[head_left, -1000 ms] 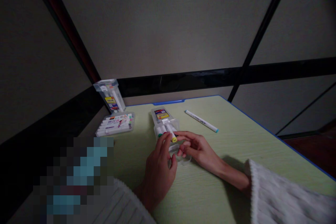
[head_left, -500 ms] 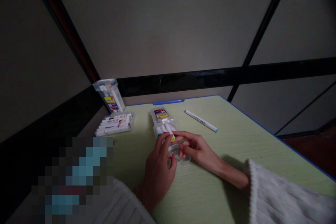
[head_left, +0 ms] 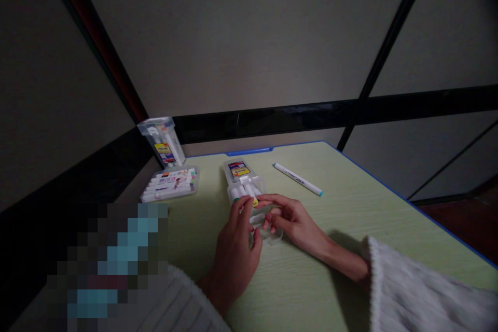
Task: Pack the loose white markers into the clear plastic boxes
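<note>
A clear plastic marker case (head_left: 226, 170) lies on the table, its lid (head_left: 275, 238) flipped open towards me. White markers (head_left: 246, 190) sit inside, with a yellow end and a green end showing near my fingers. My left hand (head_left: 238, 249) rests its fingertips on the marker ends, the thumb held apart. From the right, my right hand (head_left: 293, 222) reaches its outstretched index finger to the yellow-ended marker. Its thumb and other fingers are bent above the lid. Neither hand is wrapped around anything. My fingers partly hide the marker ends.
A single white marker with blue ends (head_left: 298, 179) lies to the right on the pale green table (head_left: 350, 207). At the back left stand an upright marker case (head_left: 165, 142) and a flat marker case (head_left: 171, 185). A wall rises behind the table's blue edge.
The yellow-ended marker has slid slightly further into the case, away from me. The fingertips of both hands have shifted a little with the marker ends. The other things are unmoved.
</note>
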The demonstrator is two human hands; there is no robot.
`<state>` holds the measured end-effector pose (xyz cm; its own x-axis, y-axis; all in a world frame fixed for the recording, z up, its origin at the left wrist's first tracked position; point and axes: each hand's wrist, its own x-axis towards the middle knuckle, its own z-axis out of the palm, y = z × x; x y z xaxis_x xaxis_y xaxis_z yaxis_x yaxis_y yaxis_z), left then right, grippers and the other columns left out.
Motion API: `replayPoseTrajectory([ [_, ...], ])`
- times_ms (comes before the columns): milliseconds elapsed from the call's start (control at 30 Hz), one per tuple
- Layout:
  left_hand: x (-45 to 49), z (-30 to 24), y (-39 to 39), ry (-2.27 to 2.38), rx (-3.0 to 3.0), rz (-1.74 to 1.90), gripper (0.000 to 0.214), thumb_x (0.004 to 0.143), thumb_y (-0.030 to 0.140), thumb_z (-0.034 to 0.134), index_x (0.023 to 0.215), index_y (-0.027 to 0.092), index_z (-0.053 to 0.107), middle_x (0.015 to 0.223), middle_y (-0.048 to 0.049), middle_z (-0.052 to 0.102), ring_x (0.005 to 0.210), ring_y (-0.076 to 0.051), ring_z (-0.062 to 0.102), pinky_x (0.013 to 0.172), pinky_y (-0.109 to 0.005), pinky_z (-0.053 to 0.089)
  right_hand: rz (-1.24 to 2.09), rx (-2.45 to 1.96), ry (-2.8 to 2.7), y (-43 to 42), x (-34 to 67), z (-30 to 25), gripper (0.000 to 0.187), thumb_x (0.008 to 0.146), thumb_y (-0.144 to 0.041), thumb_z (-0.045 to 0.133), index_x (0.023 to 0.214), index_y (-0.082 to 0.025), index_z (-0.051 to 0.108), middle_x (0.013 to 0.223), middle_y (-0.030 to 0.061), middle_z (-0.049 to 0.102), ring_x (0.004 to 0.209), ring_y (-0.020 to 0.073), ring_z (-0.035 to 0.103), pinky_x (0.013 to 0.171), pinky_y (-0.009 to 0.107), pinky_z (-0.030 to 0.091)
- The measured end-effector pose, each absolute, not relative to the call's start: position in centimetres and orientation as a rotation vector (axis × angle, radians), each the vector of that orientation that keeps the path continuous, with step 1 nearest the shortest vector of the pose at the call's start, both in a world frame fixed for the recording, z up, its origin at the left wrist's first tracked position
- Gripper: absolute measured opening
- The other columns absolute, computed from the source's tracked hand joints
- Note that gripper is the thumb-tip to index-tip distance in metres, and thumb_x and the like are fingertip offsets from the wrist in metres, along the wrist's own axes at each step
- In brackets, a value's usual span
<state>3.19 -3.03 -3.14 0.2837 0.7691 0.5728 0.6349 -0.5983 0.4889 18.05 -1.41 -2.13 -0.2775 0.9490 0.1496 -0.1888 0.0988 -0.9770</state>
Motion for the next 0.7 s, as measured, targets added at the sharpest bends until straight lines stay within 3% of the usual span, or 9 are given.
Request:
replayPoseTrajectory([
  [267, 3.24, -3.23, -2.99, 1.334, 2.361, 1.25, 0.056, 0.07, 0.001, 0.046, 0.122, 0.02, 0.035, 0.118, -0.0119, 0.046, 0.068, -0.012, 0.058, 0.07, -0.03, 0.052, 1.404, -0.842, -1.342, -1.4, 17.98, -2.05, 0.036, 0.068, -0.011, 0.055, 0.103, -0.017, 0.057, 0.1, 0.0049, 0.063, 0.058, 0.0076, 0.059, 0.053, 0.022, 0.048],
  [433, 3.24, -3.38, -2.89, 1.337, 2.365, 1.256, 0.059, 0.069, 0.001, 0.046, 0.123, 0.02, 0.033, 0.118, -0.012, 0.047, 0.069, -0.012, 0.058, 0.073, -0.031, 0.051, 1.386, -0.829, -1.365, -1.45, 17.99, -1.95, 0.03, 0.069, -0.011, 0.054, 0.099, -0.017, 0.058, 0.102, 0.0058, 0.062, 0.061, 0.0079, 0.06, 0.053, 0.021, 0.048],
  [700, 3.17, -3.56, -2.86, 1.336, 2.361, 1.265, 0.06, 0.069, 0.001, 0.047, 0.124, 0.02, 0.032, 0.117, -0.0115, 0.048, 0.065, -0.011, 0.057, 0.072, -0.03, 0.052, 1.39, -0.863, -1.379, -1.35, 18.08, -2.07, 0.038, 0.069, -0.012, 0.055, 0.107, -0.017, 0.057, 0.103, 0.0068, 0.063, 0.059, 0.0081, 0.059, 0.054, 0.022, 0.048],
])
